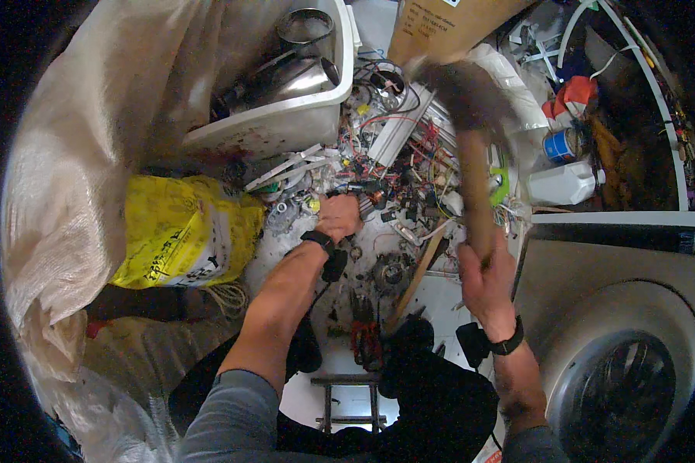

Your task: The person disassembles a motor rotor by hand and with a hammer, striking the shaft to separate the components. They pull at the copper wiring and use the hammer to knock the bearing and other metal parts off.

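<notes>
My right hand (pixel 490 282) is wrapped around the wooden handle of a hammer (pixel 477 181). The hammer is raised, and its dark head is smeared by motion. Lower down, my left hand (pixel 340 217) is closed at the near edge of a heap of scrap parts (pixel 409 166). What its fingers hold is hidden; a small dark and copper-coloured part (pixel 372 201) lies right beside them. The heap mixes wires, pale metal strips and small electrical pieces. On the floor between the hands is a round dark metal part (pixel 392 272).
A yellow sack (pixel 189 231) lies at left, below a white tub (pixel 278 123) holding shiny metal cylinders. A washing machine (pixel 618 355) stands at right. Red-handled pliers (pixel 367 339) and a wooden stick (pixel 418 284) lie near my knees. Behind are a cardboard box (pixel 448 31) and a white jug (pixel 560 184).
</notes>
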Available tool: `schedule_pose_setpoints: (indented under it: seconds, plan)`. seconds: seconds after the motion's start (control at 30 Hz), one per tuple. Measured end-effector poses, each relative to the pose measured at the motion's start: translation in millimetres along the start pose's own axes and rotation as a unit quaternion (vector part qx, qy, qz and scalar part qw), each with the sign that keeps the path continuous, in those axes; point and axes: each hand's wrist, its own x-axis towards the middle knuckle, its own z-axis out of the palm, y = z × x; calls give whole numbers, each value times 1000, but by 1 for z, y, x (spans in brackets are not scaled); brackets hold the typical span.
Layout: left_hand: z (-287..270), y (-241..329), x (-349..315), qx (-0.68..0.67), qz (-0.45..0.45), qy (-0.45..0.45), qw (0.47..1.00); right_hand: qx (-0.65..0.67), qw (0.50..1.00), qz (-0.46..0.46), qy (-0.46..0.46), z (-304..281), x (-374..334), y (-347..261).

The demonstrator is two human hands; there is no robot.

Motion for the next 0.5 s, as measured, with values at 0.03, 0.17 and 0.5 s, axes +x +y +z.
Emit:
schedule_pose_setpoints:
  seconds: [0.03,0.17,0.5]
  plan:
    - [0,0,1,2,2,10,1000,45,998,-30,20,-5,-3,-3]
    - [-2,20,5,12,22,1,1000,-134,990,-42,-29,49,-35,110]
    - [-5,2,-5,25,-16,-1,1000,-24,985,96,-143,39,-51,103]
